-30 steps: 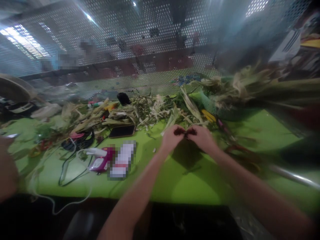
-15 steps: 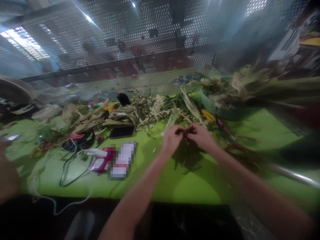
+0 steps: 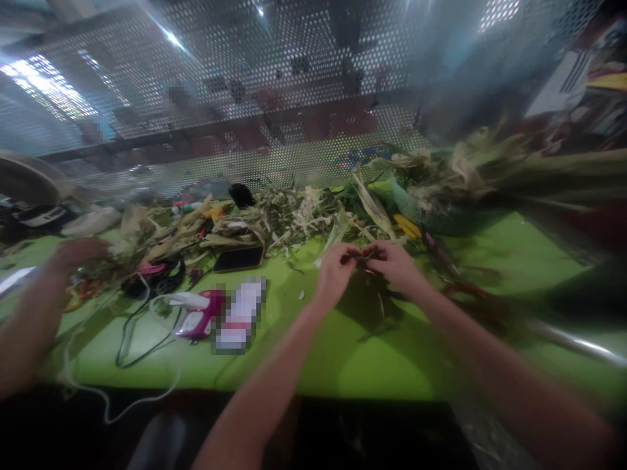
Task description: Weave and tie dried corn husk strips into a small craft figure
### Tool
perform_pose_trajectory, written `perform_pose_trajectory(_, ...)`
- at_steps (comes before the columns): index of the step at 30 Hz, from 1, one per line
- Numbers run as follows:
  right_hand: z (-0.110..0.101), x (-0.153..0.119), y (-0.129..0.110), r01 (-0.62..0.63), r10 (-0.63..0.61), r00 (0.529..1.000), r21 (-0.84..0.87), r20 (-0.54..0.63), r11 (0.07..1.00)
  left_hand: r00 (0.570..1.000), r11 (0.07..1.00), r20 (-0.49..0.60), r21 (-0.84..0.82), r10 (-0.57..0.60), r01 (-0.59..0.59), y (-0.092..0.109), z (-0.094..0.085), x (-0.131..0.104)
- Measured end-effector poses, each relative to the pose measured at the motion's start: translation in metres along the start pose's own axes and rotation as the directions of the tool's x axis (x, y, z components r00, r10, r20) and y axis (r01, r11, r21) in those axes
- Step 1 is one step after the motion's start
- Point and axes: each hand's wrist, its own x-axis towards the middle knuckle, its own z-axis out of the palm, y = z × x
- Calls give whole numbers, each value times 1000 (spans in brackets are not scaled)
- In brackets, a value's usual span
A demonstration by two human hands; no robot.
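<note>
My left hand (image 3: 337, 264) and my right hand (image 3: 389, 261) meet above the green table (image 3: 313, 372), fingertips pinched and almost touching. Between them is something small and dark, too blurred to name. Thin strands (image 3: 381, 303) hang below the fingers, over the hands' shadow. Just behind my left hand stands a pale dried corn husk (image 3: 339, 225). A yellow-handled tool (image 3: 407, 226) and a purple tool (image 3: 434, 248) lie beyond my right hand.
Dried husks and plant scraps (image 3: 304, 209) line the back, below a perforated metal screen (image 3: 313, 117). A green basket (image 3: 424, 205) holds husks. Left are a dark phone (image 3: 239, 258), a magenta device (image 3: 200, 316), cables and another person's hand (image 3: 81, 251).
The other person's hand has come in from the left and reached over the plant scraps. My hands stay almost in place, the fingers slightly shifted; the hanging strands have moved.
</note>
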Motion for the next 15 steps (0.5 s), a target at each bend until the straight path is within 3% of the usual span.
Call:
perform_pose_trajectory(8, 0, 0, 2, 5, -7, 997, -19, -81, 1000, 1000, 998, 25, -57, -3, 5, 4, 0, 1)
perform_pose_trajectory(15, -1, 2, 1, 53, -49, 990, 23, -135, 998, 977, 947, 85, -242, -195, 210, 6, 1, 4)
